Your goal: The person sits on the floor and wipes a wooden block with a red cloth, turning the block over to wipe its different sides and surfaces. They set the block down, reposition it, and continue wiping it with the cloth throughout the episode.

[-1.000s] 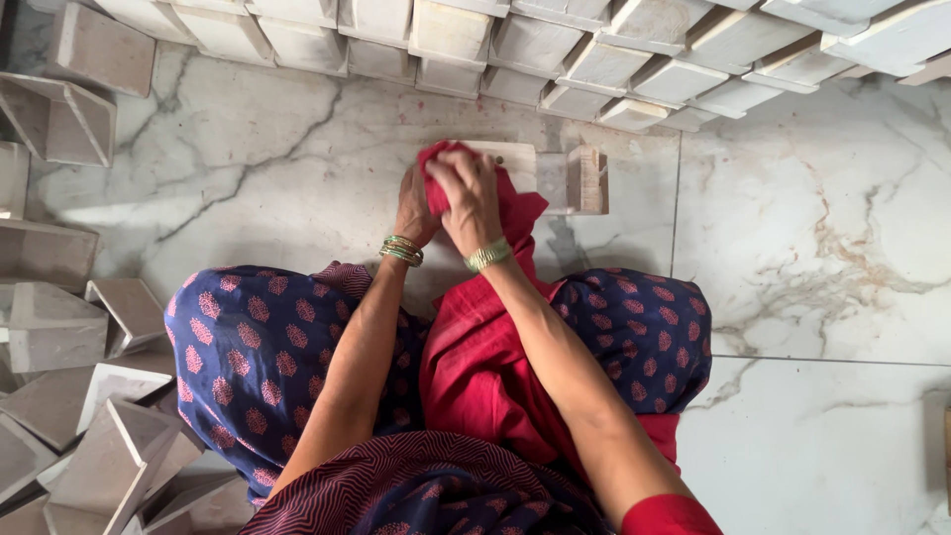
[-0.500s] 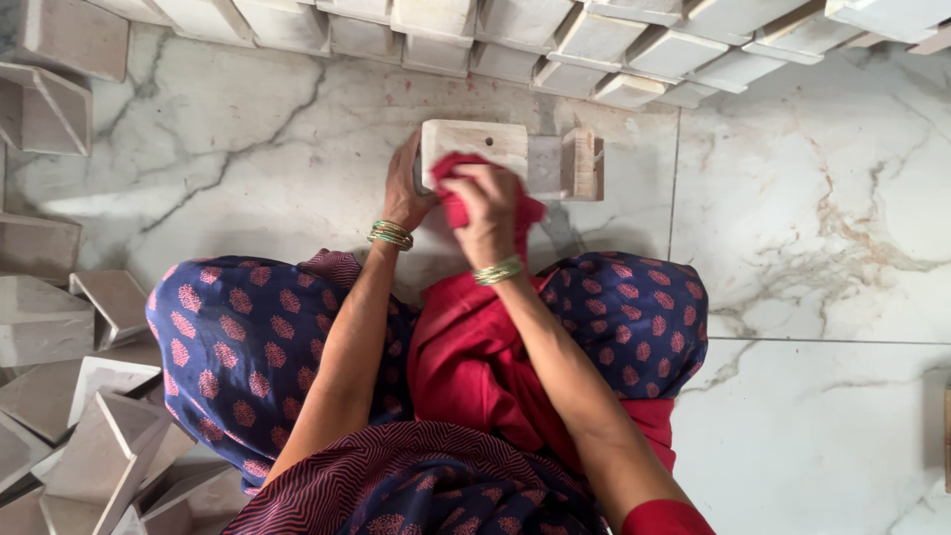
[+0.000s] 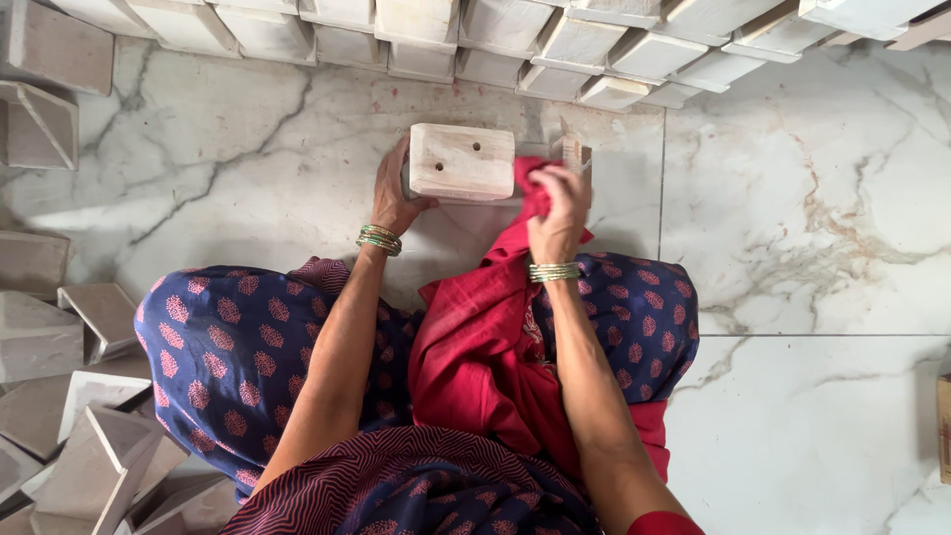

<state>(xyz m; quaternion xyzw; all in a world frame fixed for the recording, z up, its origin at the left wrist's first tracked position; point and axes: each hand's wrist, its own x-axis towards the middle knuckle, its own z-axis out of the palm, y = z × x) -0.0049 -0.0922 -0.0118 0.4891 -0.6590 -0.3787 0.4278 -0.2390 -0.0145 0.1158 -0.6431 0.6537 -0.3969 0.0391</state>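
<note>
A white marble floor [image 3: 792, 198] with grey and brown veining is serving as the work surface, and the person is sitting on it cross-legged in blue printed trousers [image 3: 228, 357].

The left hand [image 3: 393, 198] is gripping the left end of a pale rectangular wooden block [image 3: 461, 160], fingers wrapped around its far edge and thumb lying along its near edge, closed firmly on the wood. The block is being held just above the floor in front of the knees, its broad face turned up toward the camera; two small holes are showing in that face.

The right hand [image 3: 560, 203] is clenching a bunch of red cloth [image 3: 485, 347], fingers curled tight on the fabric, and is pressing it against the right end of the block. The rest of the cloth is trailing down from the hand across the lap. Green bangles are sitting on both wrists.

Just behind the right hand, a small brownish wooden piece [image 3: 575, 151] is standing on the floor, partly hidden by the fingers.

Further out, a row of similar pale blocks [image 3: 515, 40] is running along the top of the view, set close side by side. To the person's left, a loose heap of grey-white angular pieces [image 3: 79, 396] is lying on the floor, touching one another at various tilts.
</note>
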